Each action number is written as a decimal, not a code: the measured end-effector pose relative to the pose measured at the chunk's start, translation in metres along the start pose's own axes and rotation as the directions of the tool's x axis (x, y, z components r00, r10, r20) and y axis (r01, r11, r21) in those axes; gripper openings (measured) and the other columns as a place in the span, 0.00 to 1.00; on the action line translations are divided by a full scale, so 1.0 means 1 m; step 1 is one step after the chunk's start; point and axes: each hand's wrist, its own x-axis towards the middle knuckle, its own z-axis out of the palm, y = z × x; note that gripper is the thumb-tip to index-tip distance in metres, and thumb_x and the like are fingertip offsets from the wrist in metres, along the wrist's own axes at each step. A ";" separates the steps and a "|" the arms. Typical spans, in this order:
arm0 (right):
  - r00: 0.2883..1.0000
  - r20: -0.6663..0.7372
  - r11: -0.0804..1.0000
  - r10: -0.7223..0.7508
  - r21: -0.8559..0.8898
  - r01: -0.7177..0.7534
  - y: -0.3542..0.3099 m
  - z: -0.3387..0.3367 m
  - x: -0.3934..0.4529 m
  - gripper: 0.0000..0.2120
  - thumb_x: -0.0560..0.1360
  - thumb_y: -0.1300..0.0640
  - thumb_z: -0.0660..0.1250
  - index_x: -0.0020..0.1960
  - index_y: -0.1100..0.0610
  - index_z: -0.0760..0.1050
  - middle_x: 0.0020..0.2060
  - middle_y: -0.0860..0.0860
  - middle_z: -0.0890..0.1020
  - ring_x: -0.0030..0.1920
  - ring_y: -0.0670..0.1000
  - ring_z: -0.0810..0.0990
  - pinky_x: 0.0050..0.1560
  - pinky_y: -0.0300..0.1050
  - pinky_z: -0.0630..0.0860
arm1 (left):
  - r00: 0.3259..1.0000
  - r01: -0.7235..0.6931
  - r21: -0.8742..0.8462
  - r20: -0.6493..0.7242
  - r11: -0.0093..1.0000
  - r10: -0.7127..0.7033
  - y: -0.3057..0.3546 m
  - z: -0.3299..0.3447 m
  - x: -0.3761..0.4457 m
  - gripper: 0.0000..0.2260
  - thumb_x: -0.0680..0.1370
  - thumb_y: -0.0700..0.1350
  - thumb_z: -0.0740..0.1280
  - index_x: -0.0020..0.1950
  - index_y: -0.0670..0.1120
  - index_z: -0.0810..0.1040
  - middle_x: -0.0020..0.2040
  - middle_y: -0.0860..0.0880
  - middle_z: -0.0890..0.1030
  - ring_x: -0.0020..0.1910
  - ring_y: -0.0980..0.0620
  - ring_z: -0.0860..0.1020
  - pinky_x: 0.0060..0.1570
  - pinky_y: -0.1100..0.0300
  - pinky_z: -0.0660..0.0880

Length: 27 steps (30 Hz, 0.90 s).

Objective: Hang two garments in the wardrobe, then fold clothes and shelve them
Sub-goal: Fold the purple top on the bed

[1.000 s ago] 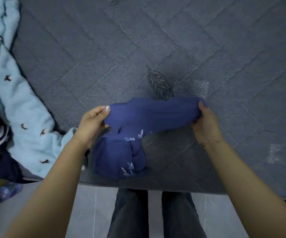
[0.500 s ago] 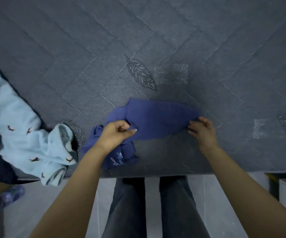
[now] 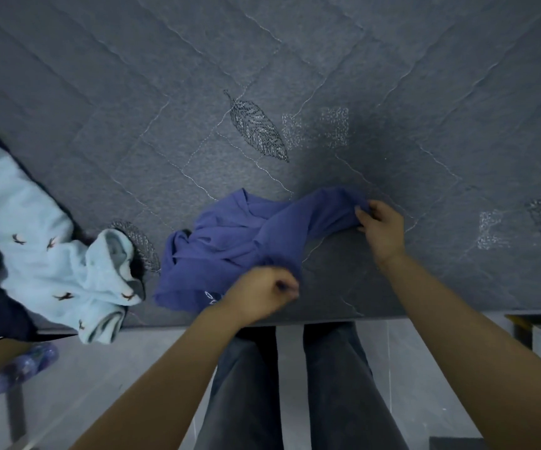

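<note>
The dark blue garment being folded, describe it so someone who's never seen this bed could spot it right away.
On the grey quilted bed cover, look at the near edge, in front of the person's legs. The crumpled dark blue garment lies there, held by the left hand and right hand. Unlike the pale blue bird-print garment to its left, it is darker, with small white embroidery.

Bare forearms and dark grey trousers, seen from above

Both forearms are seen uncovered from the lower edge of the view up to the wrists; no sleeve, watch or glove is shown on either. The left hand (image 3: 259,295) and the right hand (image 3: 381,227) are bare. Whether a thin band is worn at the right wrist cannot be told. The two legs are clad in dark grey trousers (image 3: 334,384) of a soft, faintly ribbed-looking cloth, cut loose and straight. The feet are hidden below the frame.
</note>
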 end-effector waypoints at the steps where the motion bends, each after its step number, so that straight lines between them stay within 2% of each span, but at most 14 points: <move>1: 1.000 0.003 1.000 0.002 0.029 -0.002 0.005 -0.007 -0.002 0.04 0.79 0.64 0.64 0.53 0.61 0.76 0.47 0.56 0.79 0.49 0.51 0.77 0.52 0.46 0.77 | 0.980 -0.013 -0.013 -0.197 1.000 0.010 0.001 -0.008 0.006 0.06 0.76 0.39 0.70 0.53 0.43 0.83 0.52 0.48 0.84 0.48 0.49 0.82 0.54 0.56 0.76; 3: 1.000 0.016 0.996 0.025 0.083 -0.026 0.014 -0.017 -0.006 0.06 0.80 0.66 0.62 0.55 0.60 0.74 0.47 0.53 0.79 0.48 0.49 0.77 0.46 0.36 0.78 | 0.867 -0.014 -0.040 -0.498 0.999 -0.008 0.002 -0.028 0.018 0.07 0.76 0.37 0.68 0.52 0.43 0.82 0.52 0.48 0.82 0.49 0.47 0.80 0.53 0.57 0.75; 5: 0.999 0.025 0.993 0.047 0.109 -0.050 0.021 -0.024 -0.008 0.07 0.81 0.67 0.59 0.56 0.60 0.73 0.46 0.50 0.79 0.48 0.48 0.77 0.47 0.36 0.78 | 0.788 0.092 0.056 -0.615 0.994 -0.038 -0.004 -0.045 0.035 0.11 0.76 0.40 0.69 0.58 0.44 0.79 0.56 0.45 0.78 0.56 0.44 0.76 0.57 0.55 0.72; 7: 0.997 0.023 0.987 0.077 0.140 -0.080 0.022 -0.025 -0.009 0.09 0.80 0.69 0.57 0.52 0.60 0.74 0.46 0.50 0.79 0.47 0.47 0.78 0.47 0.37 0.78 | 0.773 0.244 0.113 -0.622 0.963 -0.123 -0.017 -0.056 0.054 0.17 0.77 0.49 0.69 0.65 0.46 0.75 0.63 0.44 0.74 0.63 0.43 0.70 0.62 0.50 0.67; 9: 0.991 0.002 0.964 0.131 0.234 -0.127 0.018 -0.022 -0.008 0.12 0.79 0.69 0.55 0.45 0.58 0.73 0.42 0.52 0.79 0.44 0.49 0.78 0.44 0.37 0.78 | 0.757 0.308 0.040 -0.616 0.950 -0.219 -0.027 -0.066 0.069 0.21 0.78 0.54 0.67 0.68 0.47 0.72 0.66 0.44 0.71 0.67 0.43 0.68 0.64 0.47 0.65; 12: 0.972 -0.020 0.932 0.235 0.287 -0.219 0.008 -0.015 -0.003 0.13 0.82 0.55 0.53 0.47 0.56 0.75 0.43 0.52 0.80 0.42 0.51 0.78 0.41 0.43 0.77 | 0.731 0.305 -0.075 -0.621 0.949 -0.284 -0.039 -0.077 0.085 0.23 0.77 0.58 0.67 0.68 0.48 0.71 0.65 0.46 0.72 0.65 0.45 0.69 0.65 0.46 0.64; 14: 0.959 -0.031 0.953 0.281 0.125 -0.276 0.002 -0.011 0.004 0.20 0.81 0.42 0.54 0.50 0.56 0.76 0.43 0.52 0.81 0.42 0.52 0.79 0.41 0.48 0.79 | 0.761 0.301 -0.167 -0.551 0.939 -0.342 -0.043 -0.085 0.092 0.22 0.75 0.56 0.70 0.64 0.48 0.70 0.56 0.51 0.75 0.56 0.49 0.73 0.62 0.50 0.64; 15: 0.958 -0.027 0.958 0.285 -0.017 -0.285 0.000 -0.008 0.007 0.22 0.79 0.40 0.58 0.50 0.58 0.77 0.44 0.54 0.82 0.43 0.54 0.80 0.45 0.51 0.80 | 0.792 0.301 -0.200 -0.493 0.932 -0.362 -0.045 -0.089 0.094 0.20 0.75 0.54 0.71 0.61 0.47 0.70 0.52 0.51 0.75 0.51 0.50 0.73 0.59 0.54 0.66; 17: 0.973 0.008 0.930 0.232 -0.294 -0.219 0.001 -0.004 0.009 0.19 0.77 0.43 0.66 0.48 0.61 0.78 0.44 0.59 0.82 0.46 0.58 0.81 0.50 0.54 0.79 | 0.837 0.325 -0.168 -0.406 0.931 -0.366 -0.045 -0.096 0.097 0.11 0.76 0.49 0.71 0.48 0.45 0.72 0.44 0.46 0.74 0.44 0.50 0.71 0.47 0.60 0.67; 19: 0.992 0.007 0.915 0.128 -0.385 -0.116 0.002 -0.002 0.007 0.13 0.77 0.50 0.68 0.44 0.61 0.77 0.40 0.57 0.79 0.44 0.56 0.77 0.45 0.45 0.74 | 0.866 0.312 -0.144 -0.364 0.939 -0.344 -0.041 -0.101 0.091 0.13 0.80 0.49 0.66 0.39 0.44 0.71 0.38 0.44 0.72 0.40 0.50 0.68 0.39 0.60 0.64; 21: 0.998 -0.037 0.972 0.047 -0.229 -0.054 -0.002 -0.006 -0.002 0.08 0.78 0.56 0.67 0.43 0.60 0.77 0.38 0.54 0.77 0.43 0.51 0.74 0.41 0.39 0.70 | 0.883 0.224 -0.242 -0.360 0.944 -0.302 -0.030 -0.105 0.077 0.15 0.82 0.50 0.62 0.38 0.44 0.71 0.35 0.47 0.70 0.36 0.51 0.66 0.38 0.61 0.65; 23: 0.997 -0.066 0.996 0.049 0.080 -0.043 -0.010 -0.016 -0.017 0.07 0.80 0.59 0.65 0.45 0.61 0.76 0.38 0.52 0.76 0.44 0.49 0.73 0.44 0.38 0.72 | 0.882 0.094 -0.336 -0.408 0.937 -0.235 -0.016 -0.112 0.056 0.14 0.83 0.49 0.58 0.43 0.41 0.72 0.38 0.48 0.71 0.38 0.54 0.67 0.42 0.61 0.67; 25: 0.997 -0.052 0.961 0.055 0.274 -0.039 -0.024 -0.028 -0.035 0.09 0.82 0.60 0.61 0.43 0.60 0.73 0.39 0.53 0.75 0.43 0.49 0.73 0.49 0.42 0.74 | 0.866 -0.034 -0.351 -0.478 0.936 -0.147 0.001 -0.122 0.031 0.12 0.84 0.48 0.57 0.48 0.41 0.72 0.39 0.51 0.71 0.39 0.57 0.67 0.44 0.61 0.66; 27: 0.997 -0.056 0.904 0.048 0.427 -0.020 -0.045 -0.042 -0.055 0.12 0.83 0.61 0.56 0.41 0.57 0.69 0.40 0.55 0.74 0.41 0.49 0.73 0.49 0.42 0.73 | 0.840 -0.148 -0.297 -0.542 0.943 -0.039 0.024 -0.135 0.002 0.11 0.84 0.45 0.56 0.44 0.44 0.69 0.36 0.53 0.68 0.35 0.61 0.65 0.39 0.65 0.66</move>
